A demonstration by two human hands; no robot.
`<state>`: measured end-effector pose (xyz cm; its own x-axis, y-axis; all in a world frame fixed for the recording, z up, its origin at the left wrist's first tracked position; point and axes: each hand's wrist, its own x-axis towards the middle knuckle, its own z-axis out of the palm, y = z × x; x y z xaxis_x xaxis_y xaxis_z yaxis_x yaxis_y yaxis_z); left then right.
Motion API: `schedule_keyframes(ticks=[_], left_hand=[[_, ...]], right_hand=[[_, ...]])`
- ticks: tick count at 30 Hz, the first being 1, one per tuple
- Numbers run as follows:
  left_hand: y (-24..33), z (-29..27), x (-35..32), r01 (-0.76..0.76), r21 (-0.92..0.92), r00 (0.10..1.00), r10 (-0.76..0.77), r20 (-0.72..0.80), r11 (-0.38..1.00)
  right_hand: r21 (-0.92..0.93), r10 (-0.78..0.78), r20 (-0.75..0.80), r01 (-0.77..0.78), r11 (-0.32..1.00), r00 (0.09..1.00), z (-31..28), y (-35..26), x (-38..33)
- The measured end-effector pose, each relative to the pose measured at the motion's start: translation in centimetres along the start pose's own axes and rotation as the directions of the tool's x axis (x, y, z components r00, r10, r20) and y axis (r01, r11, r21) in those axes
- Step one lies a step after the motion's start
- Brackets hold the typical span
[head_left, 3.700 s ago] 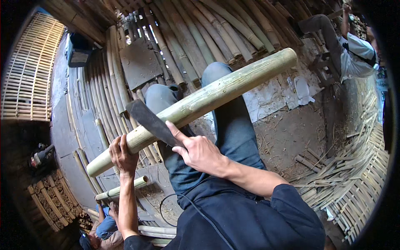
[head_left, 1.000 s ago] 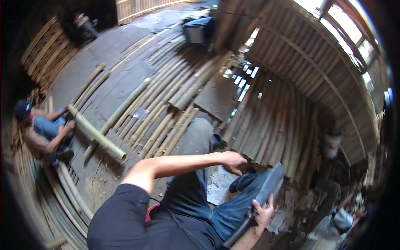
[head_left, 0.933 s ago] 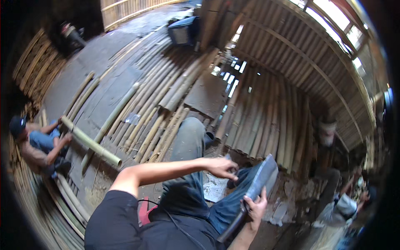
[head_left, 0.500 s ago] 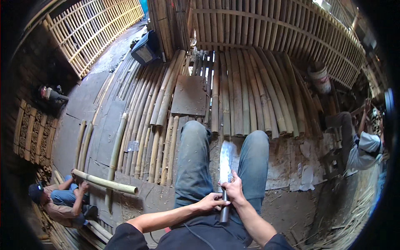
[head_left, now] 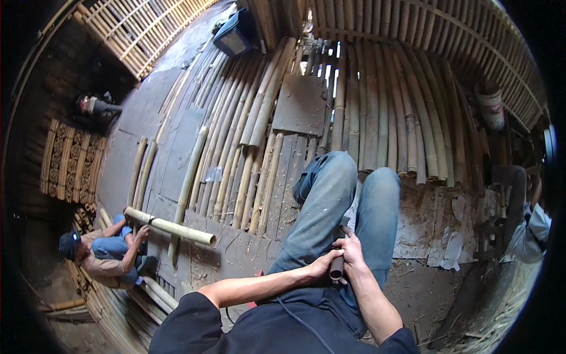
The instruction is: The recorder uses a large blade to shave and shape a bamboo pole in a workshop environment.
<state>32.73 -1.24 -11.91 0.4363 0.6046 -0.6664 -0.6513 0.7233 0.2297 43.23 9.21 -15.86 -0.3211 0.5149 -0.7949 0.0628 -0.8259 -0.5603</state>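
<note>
Between my thighs I hold a large knife by its dark tubular handle (head_left: 336,271), whose round butt end points toward me. My left hand (head_left: 321,265) is closed around the handle from the left. Closed beside it, a little farther forward, is my right hand (head_left: 351,250), gripping where handle and blade meet, with its index finger stretched along the blade's base. Most of the blade is hidden between my bent knees.
Bamboo poles (head_left: 368,106) lie in rows ahead, with a flat board (head_left: 300,103) among them. At left a seated person (head_left: 106,253) holds a bamboo pole (head_left: 174,229). A blue bin (head_left: 234,35) and a white bucket (head_left: 490,106) stand farther back. Another person (head_left: 533,230) is at right.
The knife has tilted, so its shiny blade no longer shows and its handle end faces me. My left knee has swung right, nearer the other. The whole view has shifted.
</note>
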Motion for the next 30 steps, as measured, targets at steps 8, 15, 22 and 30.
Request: schedule_keyframes(ticks=[8, 15, 22, 30], left_hand=[[16.1, -1.2, -10.3, -0.308, 0.690, 0.877, -0.085, 0.473, 0.655], [35.3, -28.4, -2.7, -0.808, 0.100, 0.456, 0.722, -0.521, 0.581], [36.6, -54.4, 10.5, -0.549, 0.054, 0.351, 0.289, -0.891, 0.834], [41.2, -58.9, 18.1, -0.723, -0.171, 0.440, 0.256, -0.861, 0.670]], right_hand=[[0.211, 0.136, -0.114, -0.110, 0.971, 0.984, -2.3, 0.4, -0.3], [0.133, 0.193, -0.279, -0.161, 0.978, 0.941, -4.2, 0.4, -0.7], [0.154, 0.320, -0.277, -0.286, 0.946, 0.906, -7.0, -1.6, -0.3], [0.018, 0.412, -0.418, -0.446, 0.895, 0.810, -7.4, -3.6, 1.4]])
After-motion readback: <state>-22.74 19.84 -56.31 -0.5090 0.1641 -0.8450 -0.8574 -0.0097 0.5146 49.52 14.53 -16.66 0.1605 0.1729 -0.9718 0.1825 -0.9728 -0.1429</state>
